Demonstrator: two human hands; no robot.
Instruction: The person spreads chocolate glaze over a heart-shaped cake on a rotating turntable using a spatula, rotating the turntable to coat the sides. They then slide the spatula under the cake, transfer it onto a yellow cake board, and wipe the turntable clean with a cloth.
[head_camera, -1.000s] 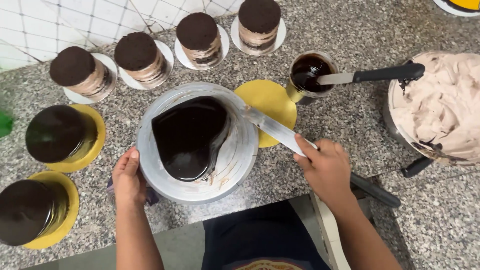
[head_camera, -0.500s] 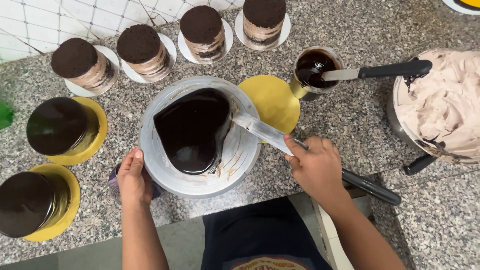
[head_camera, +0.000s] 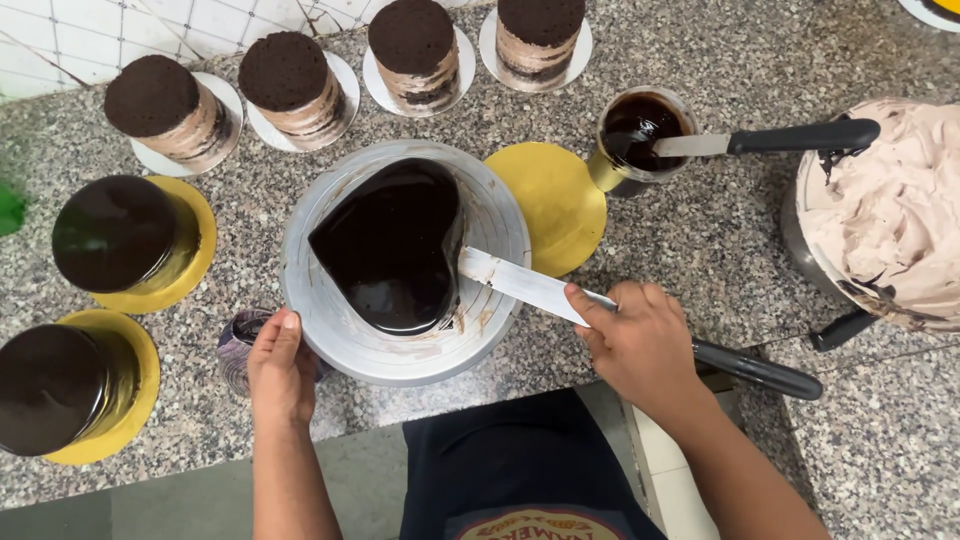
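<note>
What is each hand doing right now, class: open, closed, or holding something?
Left hand: open, fingers resting on the rim of the turntable.
Right hand: closed on the palette knife, blade against the heart-shaped cake.

A heart-shaped cake (head_camera: 392, 245) sits on a turntable (head_camera: 330, 320); four cakes on plates stand behind it (a bowl (head_camera: 800, 240) far right).
</note>
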